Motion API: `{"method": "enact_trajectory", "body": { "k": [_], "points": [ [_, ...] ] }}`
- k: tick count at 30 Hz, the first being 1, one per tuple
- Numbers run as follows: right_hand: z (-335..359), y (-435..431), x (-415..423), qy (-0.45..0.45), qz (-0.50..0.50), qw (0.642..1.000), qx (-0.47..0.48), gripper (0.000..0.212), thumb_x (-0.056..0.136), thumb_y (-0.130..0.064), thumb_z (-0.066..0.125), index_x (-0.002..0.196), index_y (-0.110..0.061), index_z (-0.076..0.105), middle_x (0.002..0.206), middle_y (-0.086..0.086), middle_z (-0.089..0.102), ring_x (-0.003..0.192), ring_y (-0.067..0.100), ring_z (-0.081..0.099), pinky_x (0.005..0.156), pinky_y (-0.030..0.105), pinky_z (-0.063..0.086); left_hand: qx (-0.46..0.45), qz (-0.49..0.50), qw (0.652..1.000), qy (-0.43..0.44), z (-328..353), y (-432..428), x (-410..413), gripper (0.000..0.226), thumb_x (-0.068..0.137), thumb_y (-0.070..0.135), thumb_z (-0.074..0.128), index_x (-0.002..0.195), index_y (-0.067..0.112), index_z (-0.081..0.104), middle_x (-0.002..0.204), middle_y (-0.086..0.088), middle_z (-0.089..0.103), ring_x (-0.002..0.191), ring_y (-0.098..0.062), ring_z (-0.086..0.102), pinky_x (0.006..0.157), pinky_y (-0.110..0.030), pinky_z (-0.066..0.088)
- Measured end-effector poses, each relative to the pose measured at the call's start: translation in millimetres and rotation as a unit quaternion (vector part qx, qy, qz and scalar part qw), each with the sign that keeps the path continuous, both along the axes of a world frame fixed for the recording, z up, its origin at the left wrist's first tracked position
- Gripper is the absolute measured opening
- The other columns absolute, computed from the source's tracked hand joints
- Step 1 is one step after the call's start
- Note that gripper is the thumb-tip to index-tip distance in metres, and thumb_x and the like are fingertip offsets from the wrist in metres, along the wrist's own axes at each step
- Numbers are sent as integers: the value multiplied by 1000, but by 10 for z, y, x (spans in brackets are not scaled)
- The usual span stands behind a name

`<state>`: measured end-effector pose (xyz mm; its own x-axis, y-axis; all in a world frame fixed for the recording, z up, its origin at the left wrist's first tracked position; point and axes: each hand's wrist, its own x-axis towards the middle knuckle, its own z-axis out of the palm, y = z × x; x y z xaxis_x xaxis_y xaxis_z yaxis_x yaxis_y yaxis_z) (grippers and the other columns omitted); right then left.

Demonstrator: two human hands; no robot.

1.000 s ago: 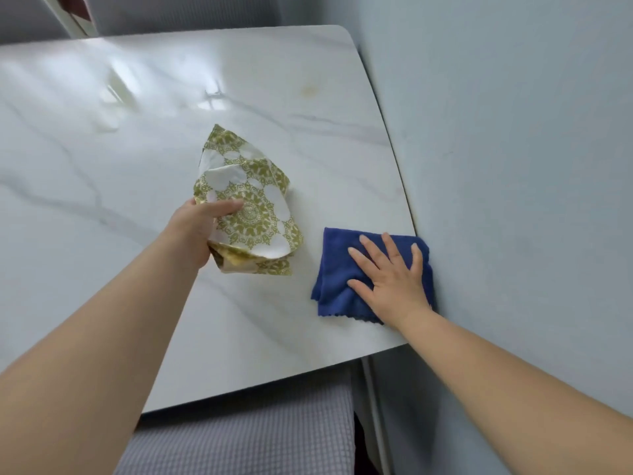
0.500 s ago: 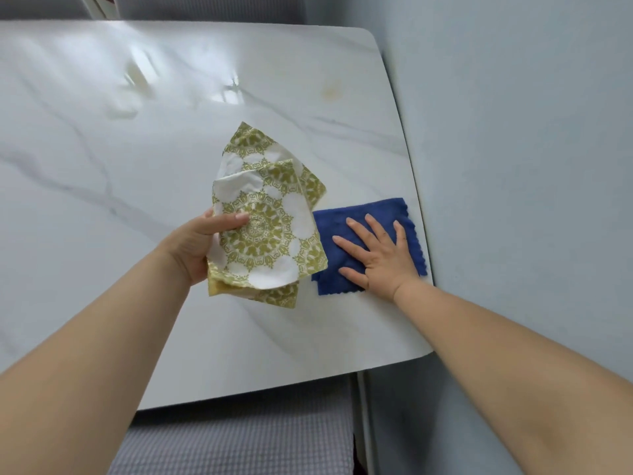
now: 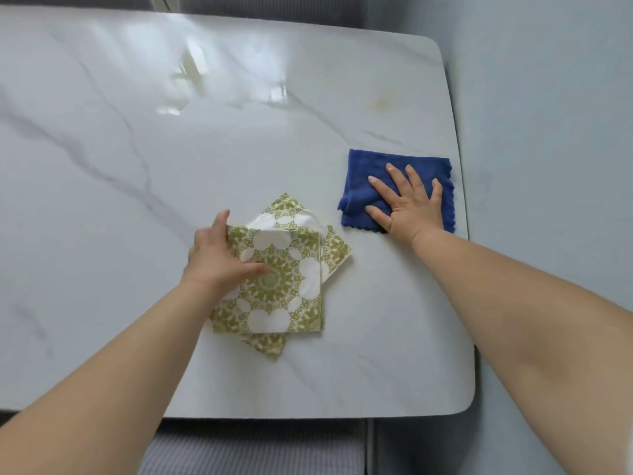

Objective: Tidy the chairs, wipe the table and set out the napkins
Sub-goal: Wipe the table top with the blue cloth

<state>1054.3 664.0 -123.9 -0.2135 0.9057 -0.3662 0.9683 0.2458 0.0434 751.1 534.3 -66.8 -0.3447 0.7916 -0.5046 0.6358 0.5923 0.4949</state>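
The left hand [image 3: 219, 258], still pinching the napkins [image 3: 284, 286], has lowered them flat near the table [image 3: 137, 132]'s front edge. The right hand [image 3: 407, 207], fingers spread flat, has pushed the blue cloth [image 3: 363, 166] up the right edge. I'd say the yellowish stain [image 3: 382, 102] beyond it still wants wiping.

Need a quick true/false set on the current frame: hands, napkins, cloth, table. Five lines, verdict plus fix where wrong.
1. The right hand lies flat, fingers spread, on the blue cloth. True.
2. The left hand is empty. False: it holds the patterned napkins, thumb on top.
3. The blue cloth sits at the left edge of the table. False: it lies near the right edge, by the wall.
4. A yellowish stain shows on the table beyond the blue cloth. True.
5. The napkins overlap the blue cloth. False: bare tabletop separates them.
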Motion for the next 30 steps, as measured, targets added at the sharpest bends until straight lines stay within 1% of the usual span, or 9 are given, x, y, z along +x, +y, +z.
{"method": "enact_trajectory", "body": {
  "k": [2,4,6,8,11,15,20,25,30],
  "points": [
    [-14,41,-10,1,0,1000,3,63,90,-70,15,147,-52,-4,160,-13,-17,147,19,-17,114,59,-5,14,-46,993,103,-25,75,83,122,55,62,80,148,41,3,146,-1,20,137,-27,24,112,-47,22],
    [-23,80,-10,1,-3,1000,2,64,89,-70,15,147,-52,-4,160,-13,-17,147,19,-17,114,60,-5,19,-86,983,158,-78,175,169,123,55,71,73,147,44,-5,149,2,10,141,-25,12,113,-47,12],
    [-28,122,-18,1,-2,1000,6,64,89,-71,14,147,-52,-4,160,-13,-17,147,19,-16,114,60,-5,32,-113,977,176,-115,308,265,115,61,76,65,147,44,-4,151,3,4,143,-24,2,114,-47,5],
    [-25,216,-29,4,-2,1000,10,64,88,-71,14,147,-52,-3,160,-13,-16,147,18,-16,114,60,-4,42,-142,973,177,-143,489,371,98,70,77,54,147,43,3,153,4,2,145,-23,-5,115,-48,1],
    [-26,393,-53,7,-3,1000,12,63,88,-71,14,147,-53,-3,160,-14,-17,147,18,-16,114,60,-4,60,-195,962,184,-224,810,510,72,85,70,37,147,43,10,156,4,1,146,-21,-11,116,-49,-1],
    [-34,670,-86,17,-6,1000,18,62,89,-71,15,146,-54,-2,160,-15,-15,147,17,-15,114,59,-6,65,-242,951,182,-399,1220,610,59,93,61,25,147,42,13,159,5,-1,146,-18,-16,117,-47,-6],
    [-63,1267,-115,19,-14,999,21,62,89,-71,15,147,-54,-1,160,-16,-15,148,17,-15,114,60,-4,52,-266,942,198,-603,1715,657,58,95,59,18,149,42,7,160,5,-7,146,-20,-17,117,-48,-8],
    [-82,1989,-168,23,-20,999,33,62,90,-71,16,147,-52,1,160,-15,-13,148,17,-13,114,61,-2,68,-267,927,255,-765,1765,675,60,92,63,9,149,43,0,160,7,-10,146,-20,-18,116,-47,-10],
    [-70,2333,-237,27,-44,998,33,63,91,-71,17,148,-51,1,160,-15,-13,148,17,-13,115,60,-3,76,-261,925,266,-784,1765,668,61,91,64,6,148,44,0,160,7,-8,146,-19,-17,116,-46,-9]
  ]
}}
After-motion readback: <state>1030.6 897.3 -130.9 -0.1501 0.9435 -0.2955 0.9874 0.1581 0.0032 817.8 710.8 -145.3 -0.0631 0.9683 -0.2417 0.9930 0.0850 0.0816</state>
